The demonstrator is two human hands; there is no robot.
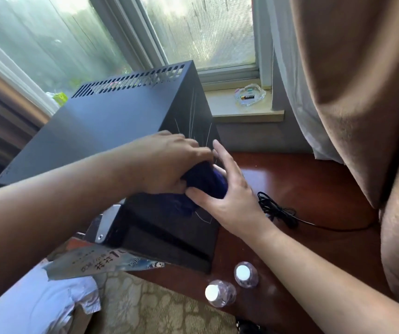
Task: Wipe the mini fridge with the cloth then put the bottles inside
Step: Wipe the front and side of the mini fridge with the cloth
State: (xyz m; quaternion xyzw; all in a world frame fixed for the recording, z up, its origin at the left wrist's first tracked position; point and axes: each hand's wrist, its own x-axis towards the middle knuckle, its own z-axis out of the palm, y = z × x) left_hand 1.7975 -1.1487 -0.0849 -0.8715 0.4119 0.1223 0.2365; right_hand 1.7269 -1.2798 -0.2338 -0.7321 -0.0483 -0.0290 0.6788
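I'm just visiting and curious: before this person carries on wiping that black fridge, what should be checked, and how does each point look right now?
1. Cloth gripped: ok, left hand and right hand both on it.
2. Cloth at the mini fridge: ok, at its top right edge.
3. Two bottles upright, capped: ok.
4. Black cable clear of hands: ok.
5. Fridge door open: cannot tell.

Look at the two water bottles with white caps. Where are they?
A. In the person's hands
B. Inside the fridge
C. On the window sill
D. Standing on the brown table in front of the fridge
D: both bottles stand upright on the wooden table, just in front of the black mini fridge, while the left hand and right hand hold the blue cloth instead.
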